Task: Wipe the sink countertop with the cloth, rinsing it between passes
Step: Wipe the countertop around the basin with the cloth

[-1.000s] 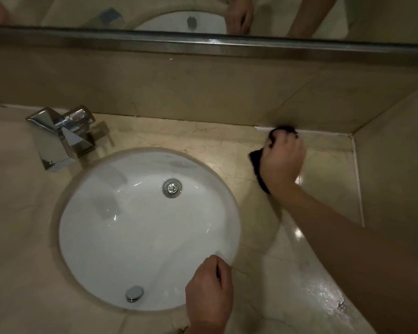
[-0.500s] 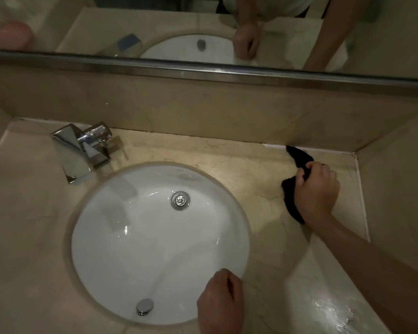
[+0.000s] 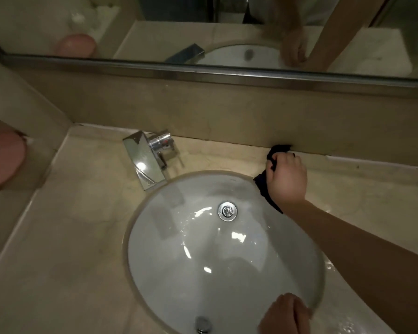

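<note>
1. The table (image 3: 82, 237), a pale marble top, is being wiped in its far strip, between the basin and the back wall; wet streaks are showing along its near right part, so that side is judged already passed over.
2. The sink (image 3: 203, 261), a white oval bowl sunk into the table, is being left unused; no water is seen running into it.
3. The tap (image 3: 146, 160), chrome and square, is standing at the far left of the sink, well apart from the cloth.
4. The right hand (image 3: 286, 179) is being closed round the bunched cloth, and the cloth is being pressed down onto the table.
5. The left hand (image 3: 284, 314) is being rested at the near rim of the sink, fingers curled; whether anything is being held cannot be told.
6. The cloth (image 3: 279, 149), dark, is lying just right of the sink's far rim, its far end touching the wall seam.
7. A wiping pass is judged in hand; next, a leftward sweep toward the tap or a rinse is being called for.
</note>
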Demonstrator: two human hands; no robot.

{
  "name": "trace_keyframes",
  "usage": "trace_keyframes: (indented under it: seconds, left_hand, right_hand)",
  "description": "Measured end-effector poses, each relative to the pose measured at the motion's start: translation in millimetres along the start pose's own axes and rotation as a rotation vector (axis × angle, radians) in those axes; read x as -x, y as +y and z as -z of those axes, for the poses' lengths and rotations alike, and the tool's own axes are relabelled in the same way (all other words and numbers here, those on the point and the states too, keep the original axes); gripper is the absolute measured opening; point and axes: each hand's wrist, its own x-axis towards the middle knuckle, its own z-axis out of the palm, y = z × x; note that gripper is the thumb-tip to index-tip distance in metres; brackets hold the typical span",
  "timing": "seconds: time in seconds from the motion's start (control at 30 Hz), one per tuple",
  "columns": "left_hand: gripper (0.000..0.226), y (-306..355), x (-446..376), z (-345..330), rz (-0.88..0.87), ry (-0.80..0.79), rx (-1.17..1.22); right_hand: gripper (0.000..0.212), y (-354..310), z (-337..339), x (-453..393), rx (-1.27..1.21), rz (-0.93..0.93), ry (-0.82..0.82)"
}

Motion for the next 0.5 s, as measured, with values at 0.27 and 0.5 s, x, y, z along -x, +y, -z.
trace_keyframes:
  seconds: [0.27, 0.5]
  left_hand:
    - [0.020, -78, 10, 86, 0.022, 0.232, 0.077]
    - [0.038, -66, -11, 158, 0.292, 0.334, 0.532]
  right_hand:
    - [0.015, -124, -49, -7, 0.007, 0.204, -0.118]
    - [0.023, -160, -7, 59, -0.063, 0.387, -0.662]
